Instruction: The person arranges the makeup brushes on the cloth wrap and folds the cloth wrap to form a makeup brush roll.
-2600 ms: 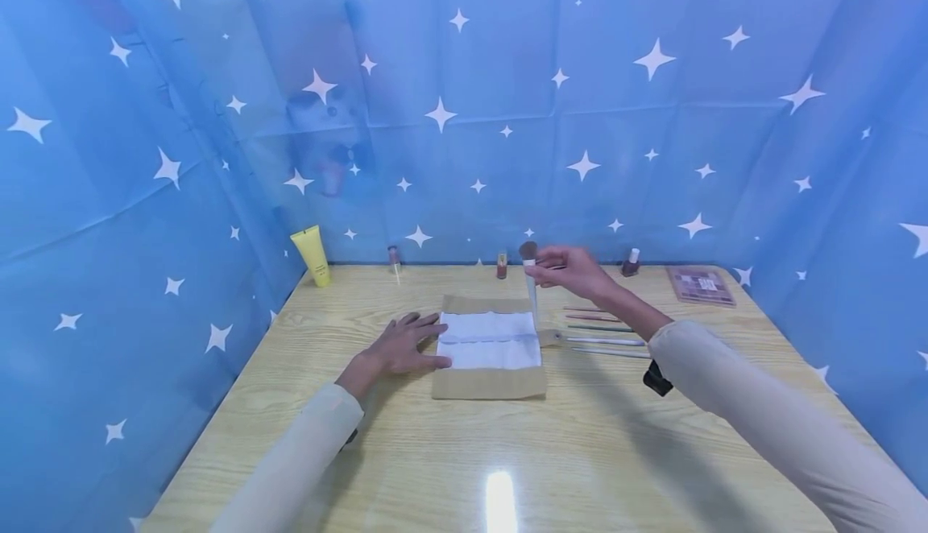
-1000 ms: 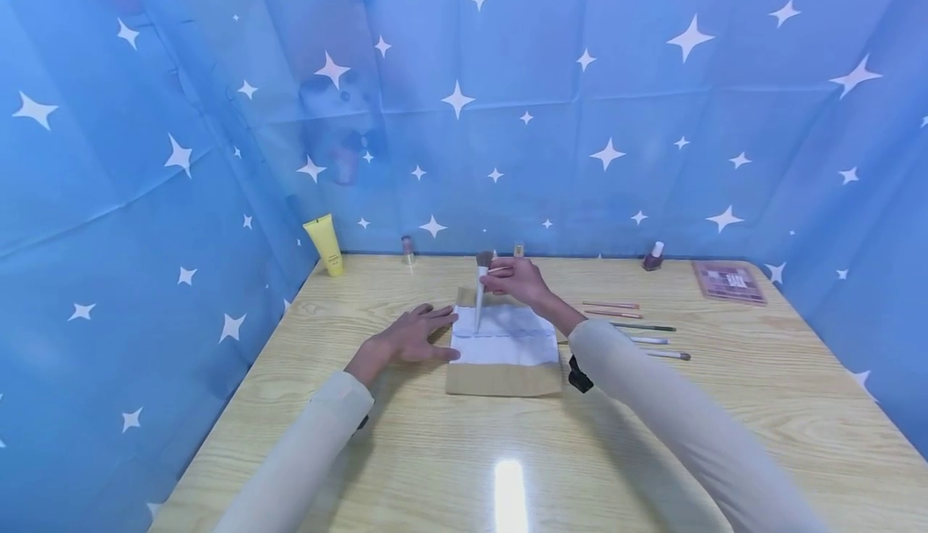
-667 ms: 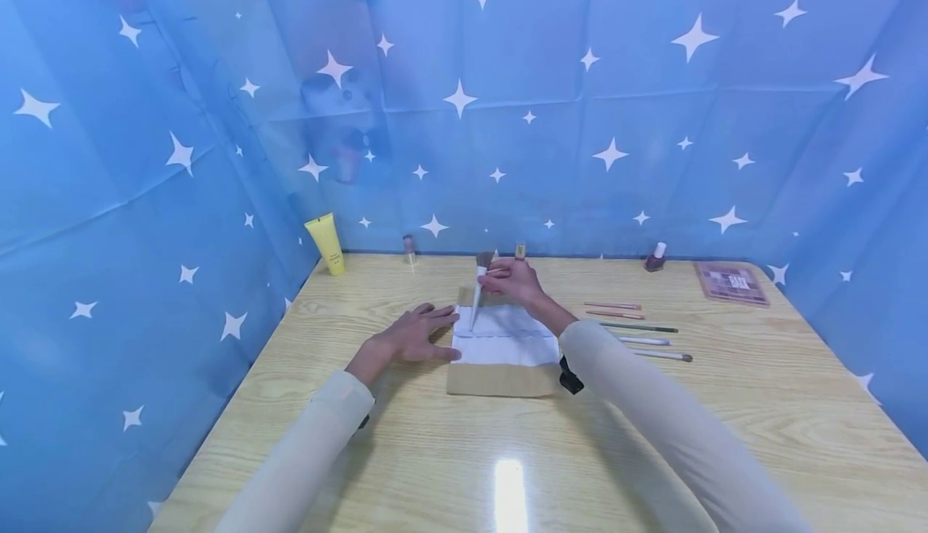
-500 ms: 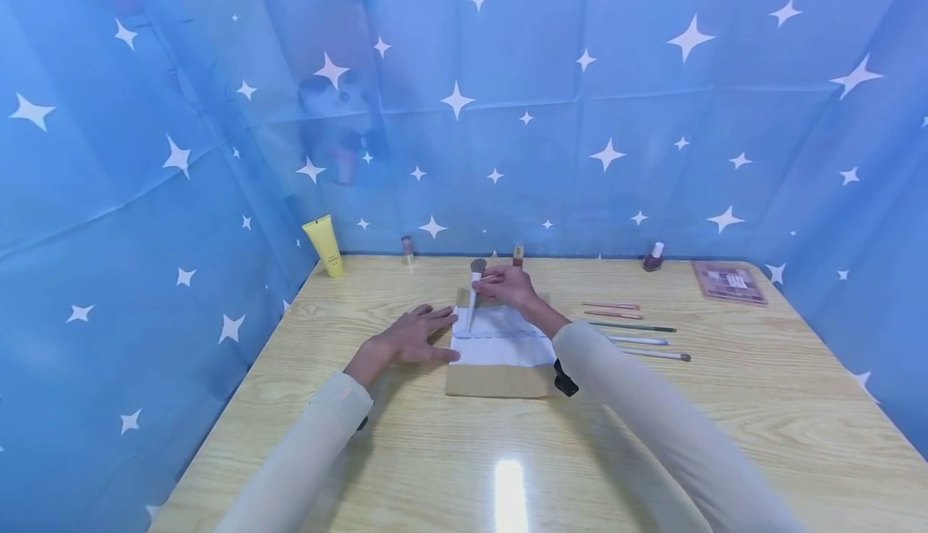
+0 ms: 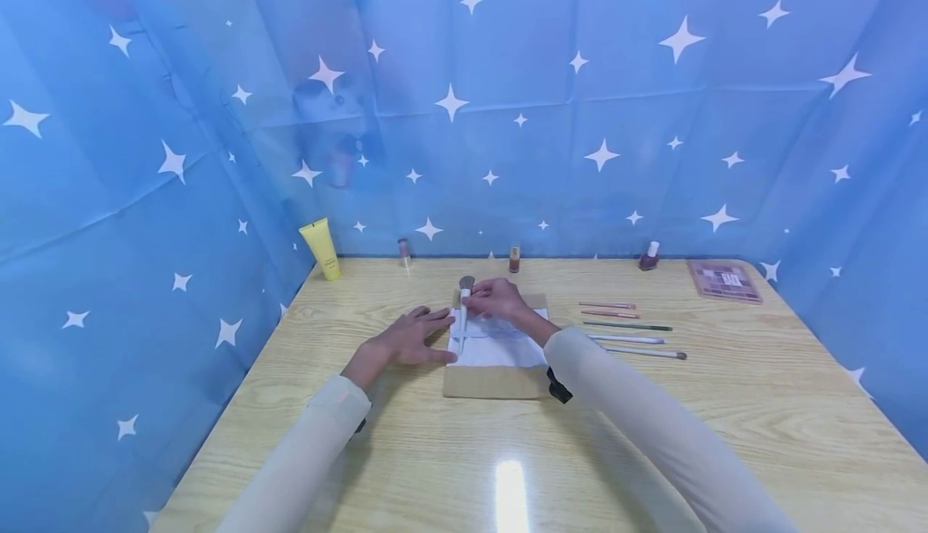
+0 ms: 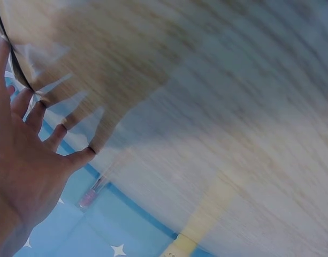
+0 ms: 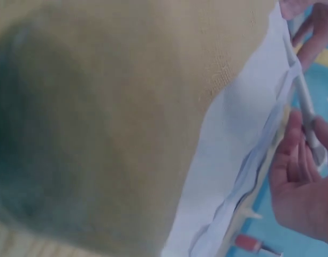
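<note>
A makeup brush [image 5: 464, 320] with a dark head and white handle stands over the left end of an open tan brush roll [image 5: 496, 383] with a white lining. My right hand [image 5: 499, 299] pinches the upper handle between thumb and fingers. In the right wrist view, the white handle [image 7: 305, 98] passes under the raised edge of the lining's pocket strip [image 7: 279, 101]. My left hand [image 5: 408, 340] lies with spread fingers at the roll's left edge, thumb and fingertips right on its border. The left wrist view shows these fingertips [image 6: 89, 151] down on the surface.
Several thinner brushes [image 5: 627, 326] lie right of the roll. Along the back stand a yellow tube [image 5: 321, 249], a small pink-capped tube [image 5: 404, 253], a red bottle [image 5: 514, 259] and a dark nail polish bottle [image 5: 648, 257]. An eyeshadow palette [image 5: 725, 282] lies at the back right.
My right hand has carried the brush from the roll's right side to its left end, then lowered it so the handle reaches further down the lining. The left hand keeps its place.
</note>
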The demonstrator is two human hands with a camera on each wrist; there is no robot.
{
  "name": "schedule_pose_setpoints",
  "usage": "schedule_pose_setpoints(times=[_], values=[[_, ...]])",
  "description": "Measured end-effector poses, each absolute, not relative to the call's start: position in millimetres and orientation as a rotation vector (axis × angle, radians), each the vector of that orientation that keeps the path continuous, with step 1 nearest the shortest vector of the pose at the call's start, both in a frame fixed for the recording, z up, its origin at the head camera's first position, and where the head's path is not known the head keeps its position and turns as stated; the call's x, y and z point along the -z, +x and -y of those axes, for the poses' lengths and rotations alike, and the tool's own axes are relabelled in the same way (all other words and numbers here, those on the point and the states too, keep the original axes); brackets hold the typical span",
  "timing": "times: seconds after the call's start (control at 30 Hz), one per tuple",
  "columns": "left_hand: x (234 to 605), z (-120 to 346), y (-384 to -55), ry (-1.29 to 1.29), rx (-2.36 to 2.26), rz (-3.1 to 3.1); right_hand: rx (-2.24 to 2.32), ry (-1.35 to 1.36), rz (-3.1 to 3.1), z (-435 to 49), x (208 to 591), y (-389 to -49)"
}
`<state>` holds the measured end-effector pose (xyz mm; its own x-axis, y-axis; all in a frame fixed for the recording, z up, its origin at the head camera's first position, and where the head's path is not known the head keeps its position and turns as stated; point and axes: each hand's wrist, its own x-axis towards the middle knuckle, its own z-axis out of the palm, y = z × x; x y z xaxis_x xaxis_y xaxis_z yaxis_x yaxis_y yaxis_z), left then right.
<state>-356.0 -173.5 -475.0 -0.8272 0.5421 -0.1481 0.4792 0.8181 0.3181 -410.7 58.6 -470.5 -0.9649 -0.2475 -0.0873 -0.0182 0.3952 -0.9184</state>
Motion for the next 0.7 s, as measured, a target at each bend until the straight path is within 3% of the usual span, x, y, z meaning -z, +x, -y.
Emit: schedule_pose_setpoints(times=[0.7], values=[[474.2,173.5,-355.8,0.772,-0.357,-2.758,1.461,-0.208,-2.471,-56.4,479.6,-394.8]])
